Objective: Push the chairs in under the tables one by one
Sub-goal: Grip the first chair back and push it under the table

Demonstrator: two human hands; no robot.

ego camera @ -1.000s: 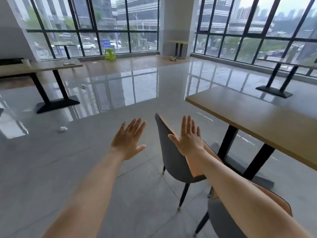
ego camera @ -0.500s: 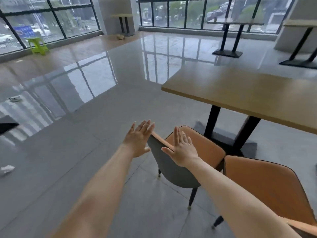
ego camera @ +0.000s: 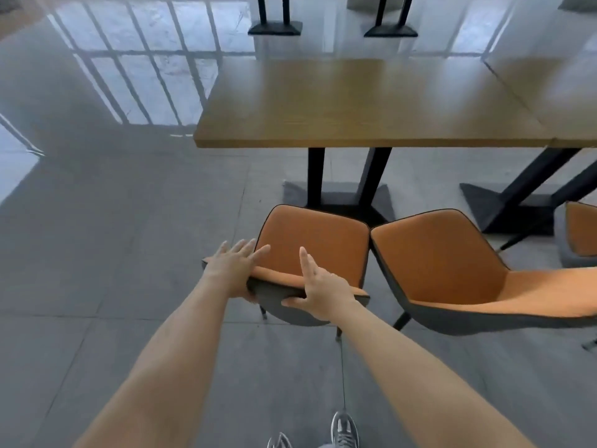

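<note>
An orange-seated chair with a grey shell (ego camera: pixel 315 240) stands in front of a wooden table (ego camera: pixel 349 105), its seat short of the table's near edge. My left hand (ego camera: pixel 234 270) grips the left end of the chair's backrest top, fingers over the orange side and thumb under the grey back. On the right part of the same backrest lies my right hand (ego camera: pixel 318 287), fingers over the edge and thumb on the grey shell. A second orange chair (ego camera: pixel 445 263) touches the first on its right.
A second wooden table (ego camera: pixel 555 88) adjoins the first on the right, with black legs and base plate (ego camera: pixel 504 205). A third orange chair (ego camera: pixel 580 234) shows at the right edge. Black table bases (ego camera: pixel 274 27) stand far behind. My shoes (ego camera: pixel 344 431) are on grey floor tiles.
My view turned right and down to face the table. Both hands went from hovering open behind the chair to gripping the top of its backrest.
</note>
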